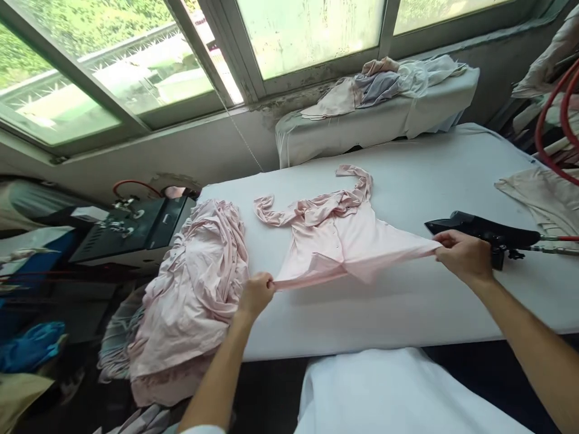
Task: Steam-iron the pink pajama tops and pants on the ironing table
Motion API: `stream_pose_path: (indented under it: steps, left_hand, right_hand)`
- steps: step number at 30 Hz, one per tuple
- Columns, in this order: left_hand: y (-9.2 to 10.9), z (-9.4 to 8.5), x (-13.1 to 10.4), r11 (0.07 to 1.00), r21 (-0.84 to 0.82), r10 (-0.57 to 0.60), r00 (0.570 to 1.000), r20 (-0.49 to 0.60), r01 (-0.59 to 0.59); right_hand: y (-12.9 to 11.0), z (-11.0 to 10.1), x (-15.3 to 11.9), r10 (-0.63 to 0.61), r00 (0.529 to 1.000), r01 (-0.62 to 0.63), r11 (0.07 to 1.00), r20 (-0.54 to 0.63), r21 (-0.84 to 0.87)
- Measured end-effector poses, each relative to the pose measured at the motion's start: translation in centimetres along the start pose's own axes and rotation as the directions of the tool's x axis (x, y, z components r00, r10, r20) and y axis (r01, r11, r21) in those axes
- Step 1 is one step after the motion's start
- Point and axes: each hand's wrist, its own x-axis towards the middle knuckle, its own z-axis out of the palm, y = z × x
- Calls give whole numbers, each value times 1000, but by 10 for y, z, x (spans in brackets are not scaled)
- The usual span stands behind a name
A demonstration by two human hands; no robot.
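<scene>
Left hand [257,294] and right hand [462,255] pinch the pink garment [335,238] hem taut; fingertips hidden; iron [479,229] at three o'clock, part hidden.

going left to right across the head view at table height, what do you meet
blue cloth → black machine → pink pile → left hand → pink garment → right hand → iron → beige cloth
</scene>
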Motion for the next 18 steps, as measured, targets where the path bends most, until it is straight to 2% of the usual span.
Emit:
stream_pose_path:
  steps: [1,3,5,7,9,11,13,15,17,18]
  left_hand:
    - [0,7,-7,1000,-1,-19,1000,4,19]
    - [11,31,-18,997,-4,-79,997,-17,79]
    - [26,60,-26,991,-15,-136,989,-62,135]
    - [36,80,-29,986,-28,-168,980,-105,166]
    - [36,86,-28,984,-41,-178,975,-133,174]
    - [27,76,-25,985,-57,-170,975,-144,163]
    - [13,53,-23,987,-75,-150,977,-154,140]
    - [2,21,-23,989,-92,-128,975,-181,113]
    - [-5,-19,-26,976,-201,-138,948,-287,81]
    - [-7,-40,-26,953,-296,-177,917,-357,68]
  right_hand:
    - [0,5,-5,58,998,-60,994,30,90]
    - [-6,26,-21,127,982,-158,956,137,247]
    - [-12,47,-38,119,965,-188,935,234,300]
    - [-16,53,-44,105,969,-169,943,225,287]
    - [-18,41,-38,110,981,-148,955,157,256]
    - [-23,18,-25,61,994,-78,979,92,188]
    - [-32,-11,-15,3,999,1,995,-43,103]
    - [-45,-40,-10,-92,984,98,995,-154,29]
    - [-59,-69,-7,-277,952,279,960,-127,-7]
    - [-67,-83,-4,-376,921,376,927,-105,-23]
